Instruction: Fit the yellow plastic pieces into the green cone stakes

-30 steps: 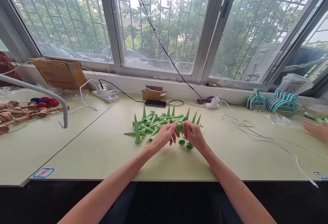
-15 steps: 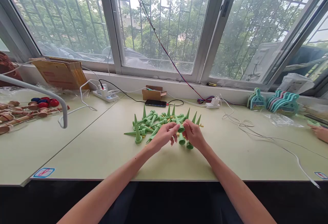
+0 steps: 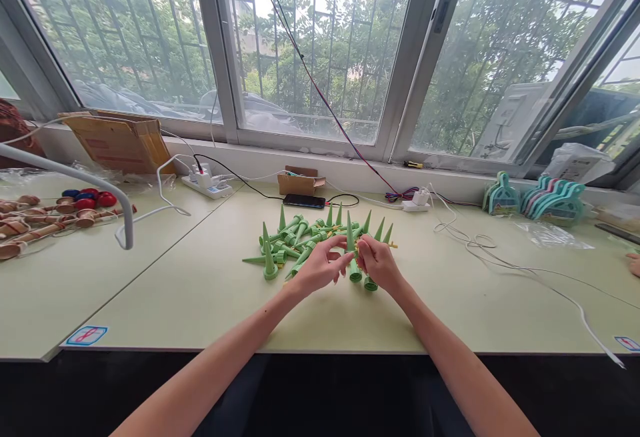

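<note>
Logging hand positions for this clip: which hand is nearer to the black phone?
Left. The left hand is on the near side of the phone, slightly to its right; the right hand is farther off to the right.

Looks like small assembly workroom to me: long worktable, green cones heaped mid-table, wooden toys at nine o'clock, teal pieces toward three.

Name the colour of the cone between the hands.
Green, seen best in the head view.

Plain green cones, yellow bits
</note>
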`<state>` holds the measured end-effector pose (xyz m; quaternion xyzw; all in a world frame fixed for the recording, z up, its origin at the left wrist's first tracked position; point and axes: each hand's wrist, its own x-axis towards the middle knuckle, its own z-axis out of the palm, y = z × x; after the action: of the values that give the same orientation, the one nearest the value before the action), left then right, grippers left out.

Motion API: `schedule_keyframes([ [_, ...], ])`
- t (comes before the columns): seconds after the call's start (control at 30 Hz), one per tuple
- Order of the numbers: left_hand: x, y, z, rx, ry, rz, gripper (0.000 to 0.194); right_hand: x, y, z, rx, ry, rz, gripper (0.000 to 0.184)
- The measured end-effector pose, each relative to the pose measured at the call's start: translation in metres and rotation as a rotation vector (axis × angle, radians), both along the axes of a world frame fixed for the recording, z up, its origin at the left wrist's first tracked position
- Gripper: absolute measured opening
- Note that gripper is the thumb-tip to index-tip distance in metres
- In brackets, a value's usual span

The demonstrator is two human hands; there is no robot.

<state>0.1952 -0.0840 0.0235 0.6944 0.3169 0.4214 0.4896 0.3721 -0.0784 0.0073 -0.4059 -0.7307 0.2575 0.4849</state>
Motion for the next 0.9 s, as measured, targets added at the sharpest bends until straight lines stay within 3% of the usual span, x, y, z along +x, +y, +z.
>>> schedule_keyframes([
  [0.23,-0.0008,0.0001,-0.0016,0.085,0.071,0.036,0.038,-0.0003,-0.0017,0.0007,0.012,-0.04,-0.001,0.048],
  [0.9,0.0017,-0.0032,0.0037,0.126,0.106,0.072,0.037,-0.0023,-0.0036,0.0036,0.059,-0.089,-0.044,0.056],
])
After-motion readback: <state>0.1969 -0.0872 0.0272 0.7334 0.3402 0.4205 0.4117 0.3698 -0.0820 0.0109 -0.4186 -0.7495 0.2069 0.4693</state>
